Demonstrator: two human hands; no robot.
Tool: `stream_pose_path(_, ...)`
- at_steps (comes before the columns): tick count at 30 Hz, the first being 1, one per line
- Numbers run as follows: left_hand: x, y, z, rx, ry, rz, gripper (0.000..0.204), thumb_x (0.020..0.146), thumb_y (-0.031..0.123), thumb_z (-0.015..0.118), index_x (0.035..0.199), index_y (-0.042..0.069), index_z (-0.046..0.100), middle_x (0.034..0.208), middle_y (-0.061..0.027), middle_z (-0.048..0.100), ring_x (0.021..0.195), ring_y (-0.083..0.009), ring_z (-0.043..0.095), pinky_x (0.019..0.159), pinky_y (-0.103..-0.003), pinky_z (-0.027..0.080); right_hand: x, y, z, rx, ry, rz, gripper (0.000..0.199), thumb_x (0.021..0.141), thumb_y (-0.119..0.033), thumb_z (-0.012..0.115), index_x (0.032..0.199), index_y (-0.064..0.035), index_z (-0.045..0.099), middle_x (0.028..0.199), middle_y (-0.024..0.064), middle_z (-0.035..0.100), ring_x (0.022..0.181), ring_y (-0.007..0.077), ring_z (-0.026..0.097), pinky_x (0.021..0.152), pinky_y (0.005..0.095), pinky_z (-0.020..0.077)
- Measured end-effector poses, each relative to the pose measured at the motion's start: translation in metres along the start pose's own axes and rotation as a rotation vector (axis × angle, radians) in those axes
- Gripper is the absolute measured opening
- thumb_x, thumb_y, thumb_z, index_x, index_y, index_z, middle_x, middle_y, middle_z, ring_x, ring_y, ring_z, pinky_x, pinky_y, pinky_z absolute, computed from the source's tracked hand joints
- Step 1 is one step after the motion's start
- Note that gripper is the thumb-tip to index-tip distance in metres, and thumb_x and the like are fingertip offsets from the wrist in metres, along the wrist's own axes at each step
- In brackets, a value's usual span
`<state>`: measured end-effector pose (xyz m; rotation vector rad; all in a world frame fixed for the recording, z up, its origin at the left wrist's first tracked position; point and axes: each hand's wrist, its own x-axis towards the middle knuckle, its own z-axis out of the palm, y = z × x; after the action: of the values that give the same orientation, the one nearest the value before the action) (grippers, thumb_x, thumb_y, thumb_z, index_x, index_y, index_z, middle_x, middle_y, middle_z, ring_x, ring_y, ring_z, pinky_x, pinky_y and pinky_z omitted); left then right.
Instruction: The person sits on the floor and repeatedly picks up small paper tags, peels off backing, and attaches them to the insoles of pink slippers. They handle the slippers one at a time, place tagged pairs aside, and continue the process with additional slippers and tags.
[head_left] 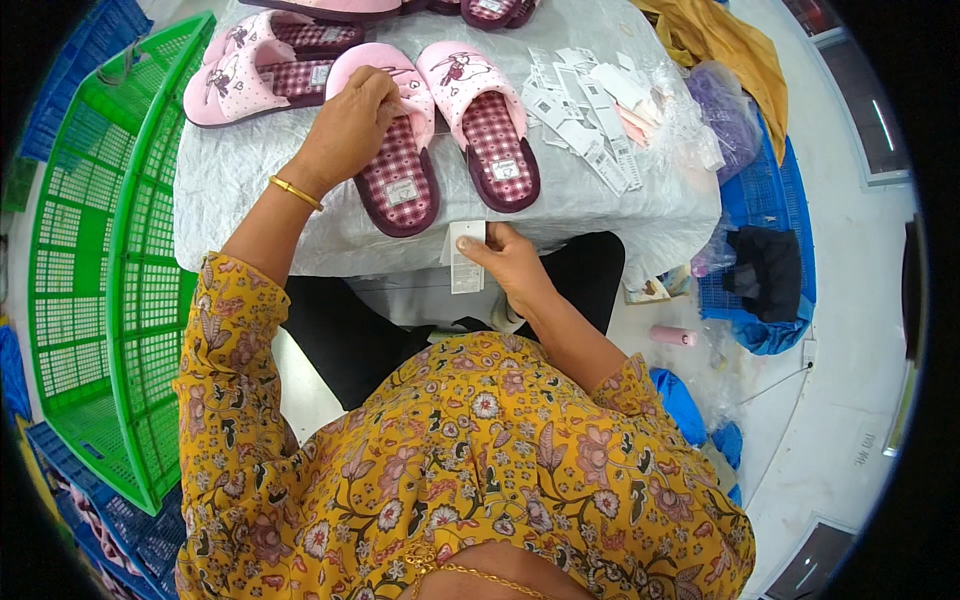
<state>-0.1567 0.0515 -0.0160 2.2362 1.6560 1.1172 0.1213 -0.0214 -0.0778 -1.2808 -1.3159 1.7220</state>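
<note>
A pair of pink slippers with checked maroon insoles lies in front of me on the plastic-covered table, toes pointing away. My left hand point(345, 130), a gold bangle on its wrist, grips the upper of the left slipper point(400, 185), its fingers bent over the pink front. Beside that one, the right slipper point(490, 125) lies untouched. Just off the table's near edge, my right hand point(508, 262) pinches a white paper hang tag point(467, 270) between thumb and fingers. Whether a string or fastener is on the tag is too small to tell.
A pile of white tags point(585, 120) spreads to the right of the slippers on the table point(640, 225). More pink slippers point(235, 75) sit at the far left. Green plastic crates point(75, 260) stand left of the table; a blue basket point(790, 200) is at the right.
</note>
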Motion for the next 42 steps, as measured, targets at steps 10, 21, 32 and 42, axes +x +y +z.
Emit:
stream_pose_path(10, 0.000, 0.000, 0.002, -0.017, -0.015, 0.027, 0.010, 0.093, 0.010, 0.055, 0.095, 0.000, 0.053, 0.097, -0.0153, 0.056, 0.093, -0.0360, 0.058, 0.082, -0.041, 0.047, -0.028, -0.067, -0.016, -0.812, 0.131, -0.358, 0.024, 0.085, -0.023, 0.075, 0.091, -0.0054, 0.061, 0.077, 0.0100, 0.065, 0.069, 0.0218, 0.064, 0.060, 0.0373, 0.0483)
stream_pose_path(21, 0.003, 0.043, -0.023, -0.088, 0.089, -0.006, 0.011, 0.091, 0.010, 0.057, 0.097, 0.001, 0.055, 0.102, -0.0163, 0.059, 0.096, -0.0369, 0.060, 0.083, -0.043, 0.049, 0.028, -0.118, -0.021, -1.289, 0.082, -0.709, 0.031, 0.082, -0.025, 0.075, 0.106, -0.0067, 0.066, 0.098, 0.0110, 0.066, 0.094, 0.0318, 0.061, 0.080, 0.0423, 0.0505)
stream_pose_path(32, -0.015, 0.077, -0.001, -1.104, 0.111, -0.405, 0.009, 0.105, 0.015, 0.048, 0.102, 0.007, 0.052, 0.097, -0.0022, 0.065, 0.070, -0.0060, 0.060, 0.057, -0.018, 0.041, 0.027, -0.088, -0.024, -0.740, 0.114, -0.752, 0.033, 0.085, -0.007, 0.069, 0.117, 0.0000, 0.063, 0.116, 0.0180, 0.063, 0.109, 0.0348, 0.061, 0.093, 0.0406, 0.0488)
stream_pose_path(42, -0.031, 0.070, 0.012, -0.979, 0.041, -0.500, 0.015, 0.100, 0.006, 0.055, 0.111, -0.001, 0.064, 0.089, -0.0017, 0.061, 0.070, -0.0076, 0.058, 0.064, -0.021, 0.048, 0.040, -0.094, -0.012, -0.910, 0.124, -0.887, 0.021, 0.080, -0.008, 0.072, 0.100, -0.0073, 0.071, 0.094, 0.0076, 0.063, 0.093, 0.0294, 0.061, 0.080, 0.0408, 0.0504)
